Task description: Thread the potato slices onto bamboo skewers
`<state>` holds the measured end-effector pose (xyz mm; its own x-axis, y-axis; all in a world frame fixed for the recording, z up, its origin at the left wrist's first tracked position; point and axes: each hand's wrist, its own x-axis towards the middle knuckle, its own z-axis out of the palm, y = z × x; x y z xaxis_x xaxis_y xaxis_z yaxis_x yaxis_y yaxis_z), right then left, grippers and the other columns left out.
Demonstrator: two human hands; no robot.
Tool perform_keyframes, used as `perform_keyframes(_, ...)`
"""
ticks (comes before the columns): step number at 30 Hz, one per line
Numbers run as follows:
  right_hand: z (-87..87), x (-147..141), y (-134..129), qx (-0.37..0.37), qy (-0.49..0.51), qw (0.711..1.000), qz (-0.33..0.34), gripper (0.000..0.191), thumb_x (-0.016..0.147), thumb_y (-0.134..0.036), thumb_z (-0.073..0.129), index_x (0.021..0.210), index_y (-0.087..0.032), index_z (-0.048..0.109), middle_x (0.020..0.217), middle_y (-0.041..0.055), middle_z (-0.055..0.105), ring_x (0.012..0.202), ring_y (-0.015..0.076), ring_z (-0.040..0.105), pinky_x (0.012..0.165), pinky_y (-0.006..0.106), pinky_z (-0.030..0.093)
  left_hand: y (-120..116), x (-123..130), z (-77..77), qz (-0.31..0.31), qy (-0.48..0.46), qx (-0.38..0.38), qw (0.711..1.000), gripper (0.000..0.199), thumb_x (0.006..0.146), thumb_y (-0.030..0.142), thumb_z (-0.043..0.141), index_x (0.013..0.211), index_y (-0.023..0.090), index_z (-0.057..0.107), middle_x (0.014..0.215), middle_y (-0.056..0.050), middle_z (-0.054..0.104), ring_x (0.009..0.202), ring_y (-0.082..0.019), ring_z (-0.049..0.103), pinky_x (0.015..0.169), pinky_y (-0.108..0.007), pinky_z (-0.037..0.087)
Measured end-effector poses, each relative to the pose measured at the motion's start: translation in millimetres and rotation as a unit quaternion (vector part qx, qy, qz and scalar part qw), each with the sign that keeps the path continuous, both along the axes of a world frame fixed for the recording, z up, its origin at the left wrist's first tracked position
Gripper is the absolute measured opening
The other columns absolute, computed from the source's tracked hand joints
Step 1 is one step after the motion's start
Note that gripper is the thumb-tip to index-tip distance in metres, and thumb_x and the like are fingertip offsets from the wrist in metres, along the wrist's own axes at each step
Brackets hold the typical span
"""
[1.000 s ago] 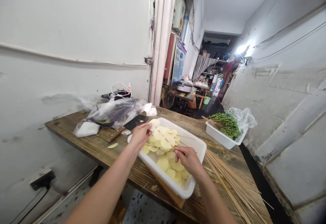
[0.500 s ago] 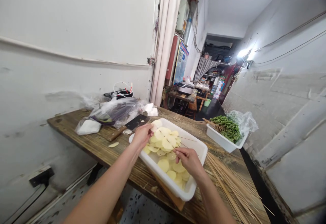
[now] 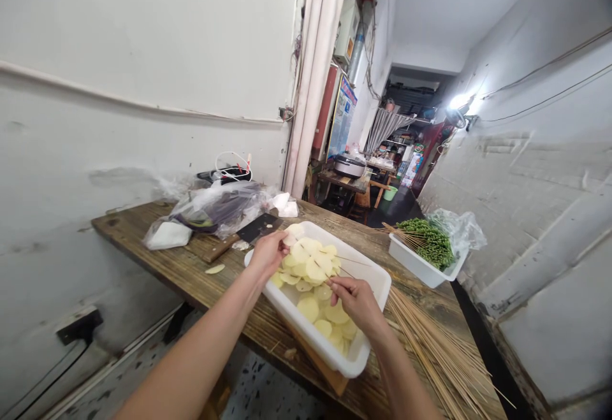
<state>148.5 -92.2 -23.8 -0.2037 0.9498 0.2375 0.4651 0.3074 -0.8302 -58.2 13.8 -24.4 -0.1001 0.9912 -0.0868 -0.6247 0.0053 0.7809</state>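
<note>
A white plastic tub (image 3: 351, 366) on the wooden table holds many thin, pale yellow potato slices (image 3: 308, 307). Over its far left end, my left hand (image 3: 270, 253) is closed on a potato slice (image 3: 294, 231), thumb and fingers pinching it. My right hand (image 3: 352, 296) pinches a thin skewer above the middle of the tub. That skewer runs up and left through slices between the two hands. More skewers with slices on them lie toward the tub's far right side, their bare ends pointing right.
Loose bamboo skewers (image 3: 440, 350) are spread right of the tub. Behind them stands a white tub (image 3: 421, 268) of green skewered vegetables (image 3: 430, 241). A cleaver (image 3: 258, 229), plastic bags (image 3: 215, 210) and a stray slice (image 3: 215, 269) lie left on the table (image 3: 157, 260).
Both hands keep nearly the same pose over the tub. The whole view has shifted very slightly; nothing has been let go.
</note>
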Motion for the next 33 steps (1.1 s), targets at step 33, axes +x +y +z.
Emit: perform_keyframes(33, 41.5, 6.7, 41.2, 0.075, -0.343, 0.928, -0.122, 0.017, 0.082, -0.029, 0.058, 0.084, -0.015, 0.068, 0.097, 0.0111, 0.066, 0.098, 0.0217, 0.055, 0.082, 0.027, 0.037, -13.0, 4.3, -0.4, 0.073, 0.277, 0.058, 0.956, 0.018, 0.061, 0.028, 0.058, 0.068, 0.014, 0.067, 0.057, -0.001, 0.059, 0.049, -0.009, 0.045, 0.047, -0.021, 0.034)
